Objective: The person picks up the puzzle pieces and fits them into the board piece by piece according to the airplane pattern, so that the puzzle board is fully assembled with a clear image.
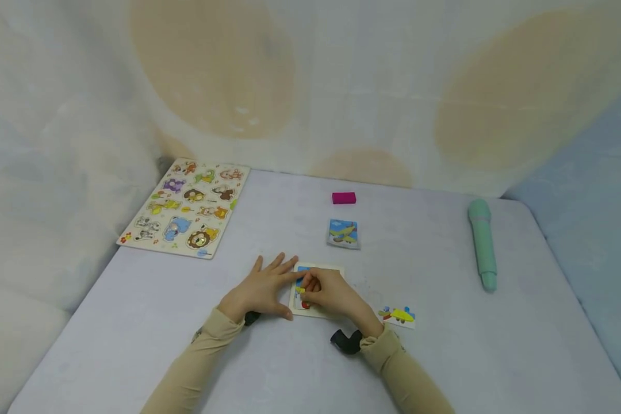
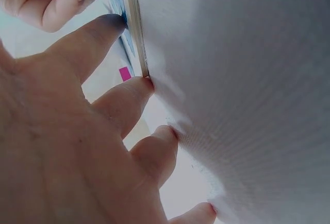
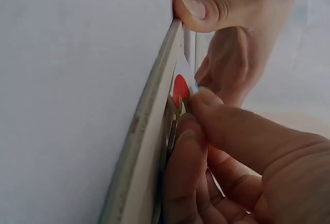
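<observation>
A small wooden puzzle board (image 1: 317,313) lies on the table between both hands. Inside its left half sits a picture puzzle piece (image 1: 299,301) with blue, yellow and red on it. My left hand (image 1: 261,290) is spread out; its index finger presses on the board and its thumb touches the near left edge. In the left wrist view, the other fingertips (image 2: 170,134) rest on the tabletop. My right hand (image 1: 333,293) pinches the piece's edge between thumb and curled finger, near the red spot (image 3: 180,89). The right fingers hide much of the board.
To the right lies a loose piece with a yellow picture (image 1: 401,316). Beyond the board are an airplane picture piece (image 1: 344,234) and a magenta block (image 1: 344,198). An animal puzzle board (image 1: 183,210) lies far left, a mint-green microphone-shaped toy (image 1: 482,244) far right.
</observation>
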A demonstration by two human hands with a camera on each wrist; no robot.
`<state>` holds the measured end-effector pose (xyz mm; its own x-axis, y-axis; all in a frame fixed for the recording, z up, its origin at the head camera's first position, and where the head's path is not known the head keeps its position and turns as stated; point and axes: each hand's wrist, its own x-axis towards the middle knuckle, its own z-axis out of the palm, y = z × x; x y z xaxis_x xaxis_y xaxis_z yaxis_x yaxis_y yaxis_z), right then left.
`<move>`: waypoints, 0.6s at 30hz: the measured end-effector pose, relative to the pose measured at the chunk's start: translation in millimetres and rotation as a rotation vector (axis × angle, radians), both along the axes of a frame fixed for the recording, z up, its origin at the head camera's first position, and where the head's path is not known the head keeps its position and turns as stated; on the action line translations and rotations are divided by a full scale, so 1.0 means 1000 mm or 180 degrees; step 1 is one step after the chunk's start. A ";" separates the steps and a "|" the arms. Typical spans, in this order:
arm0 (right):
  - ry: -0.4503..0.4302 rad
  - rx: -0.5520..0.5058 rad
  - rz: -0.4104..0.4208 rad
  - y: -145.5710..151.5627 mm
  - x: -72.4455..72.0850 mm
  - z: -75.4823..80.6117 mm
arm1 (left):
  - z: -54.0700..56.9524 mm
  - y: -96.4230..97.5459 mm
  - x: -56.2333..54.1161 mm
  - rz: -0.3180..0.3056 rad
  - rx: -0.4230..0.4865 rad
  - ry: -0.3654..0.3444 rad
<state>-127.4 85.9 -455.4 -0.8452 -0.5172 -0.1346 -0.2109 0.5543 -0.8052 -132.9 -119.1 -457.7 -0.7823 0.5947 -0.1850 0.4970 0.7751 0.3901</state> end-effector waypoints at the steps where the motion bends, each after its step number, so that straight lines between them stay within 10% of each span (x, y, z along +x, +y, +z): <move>1: -0.0017 0.0022 -0.0015 -0.001 0.001 0.000 | 0.000 0.000 0.000 -0.0001 -0.0005 0.0005; 12: 0.0428 0.0347 -0.0095 -0.015 0.010 0.001 | 0.003 -0.001 -0.001 -0.0015 0.0014 0.0012; 18: 0.0040 0.0020 -0.0049 0.001 0.007 -0.002 | 0.004 -0.001 0.001 -0.0001 0.0031 -0.0036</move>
<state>-120.9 86.9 -457.7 -0.8548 -0.5032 -0.1269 -0.2124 0.5625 -0.7990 -132.2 -120.6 -453.9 -0.7801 0.5968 -0.1879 0.4928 0.7711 0.4032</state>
